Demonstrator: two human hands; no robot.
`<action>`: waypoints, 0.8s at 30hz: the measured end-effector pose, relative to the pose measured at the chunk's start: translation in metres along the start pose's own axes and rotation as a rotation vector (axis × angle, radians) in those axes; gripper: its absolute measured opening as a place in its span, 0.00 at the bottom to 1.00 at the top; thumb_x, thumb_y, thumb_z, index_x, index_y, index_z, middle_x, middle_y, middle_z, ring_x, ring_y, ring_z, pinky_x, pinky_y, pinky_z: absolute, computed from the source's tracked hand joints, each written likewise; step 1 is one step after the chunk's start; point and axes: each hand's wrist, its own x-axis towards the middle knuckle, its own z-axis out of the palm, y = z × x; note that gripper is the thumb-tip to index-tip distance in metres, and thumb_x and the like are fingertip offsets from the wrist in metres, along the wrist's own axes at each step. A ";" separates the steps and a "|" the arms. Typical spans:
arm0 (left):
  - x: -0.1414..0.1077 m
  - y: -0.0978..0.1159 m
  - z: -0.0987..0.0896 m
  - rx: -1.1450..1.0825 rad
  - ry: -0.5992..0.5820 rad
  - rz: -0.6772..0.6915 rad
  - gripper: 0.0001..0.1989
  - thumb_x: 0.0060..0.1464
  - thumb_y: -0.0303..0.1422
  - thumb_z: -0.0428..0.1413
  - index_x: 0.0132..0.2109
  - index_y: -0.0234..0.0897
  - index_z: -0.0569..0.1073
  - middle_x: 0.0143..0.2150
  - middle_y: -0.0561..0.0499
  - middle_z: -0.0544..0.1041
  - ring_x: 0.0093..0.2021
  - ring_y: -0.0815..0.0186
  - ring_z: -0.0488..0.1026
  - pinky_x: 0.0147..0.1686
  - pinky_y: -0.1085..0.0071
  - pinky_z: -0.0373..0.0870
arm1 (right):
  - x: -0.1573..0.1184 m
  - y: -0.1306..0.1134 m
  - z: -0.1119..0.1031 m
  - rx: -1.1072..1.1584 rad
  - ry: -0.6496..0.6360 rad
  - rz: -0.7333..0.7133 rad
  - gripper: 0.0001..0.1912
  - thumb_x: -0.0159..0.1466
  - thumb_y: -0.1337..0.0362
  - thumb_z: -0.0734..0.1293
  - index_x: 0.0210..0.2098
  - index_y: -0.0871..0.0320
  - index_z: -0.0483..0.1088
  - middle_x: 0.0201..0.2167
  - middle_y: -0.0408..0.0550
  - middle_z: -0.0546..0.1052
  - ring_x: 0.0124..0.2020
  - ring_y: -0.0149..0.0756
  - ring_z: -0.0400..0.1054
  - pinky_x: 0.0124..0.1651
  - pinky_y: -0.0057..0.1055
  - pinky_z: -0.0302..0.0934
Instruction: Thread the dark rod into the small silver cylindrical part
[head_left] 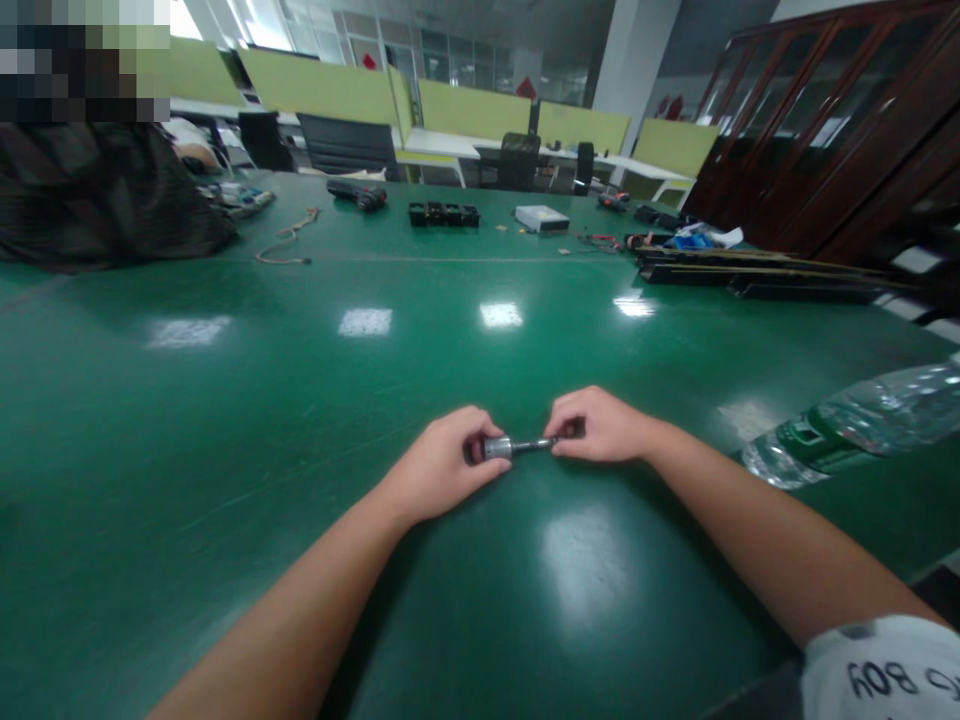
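My left hand [452,462] is closed around a small silver metal cylinder [498,447], thumb below and fingers above. From its right end a thin metal rod [531,444] runs out toward my right hand [598,426]. The fingertips of that hand pinch the rod's far end. Whether rod and cylinder are one piece, or what kind of part this is, I cannot tell. Both hands are low over the green table [420,620], near its middle.
To the right lies a clear plastic bottle [832,432] with a green label. Farther back are black blocks [443,214], a white box [541,219], a cord [289,237] and dark strips [697,268]. At the far left is a dark bag-like shape [105,195].
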 end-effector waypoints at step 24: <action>0.000 0.005 -0.002 -0.001 -0.014 -0.012 0.12 0.55 0.41 0.61 0.39 0.37 0.74 0.32 0.52 0.73 0.31 0.66 0.71 0.32 0.70 0.67 | 0.010 -0.018 0.026 -0.063 0.118 -0.038 0.08 0.61 0.63 0.72 0.39 0.58 0.79 0.35 0.47 0.81 0.35 0.33 0.73 0.41 0.29 0.62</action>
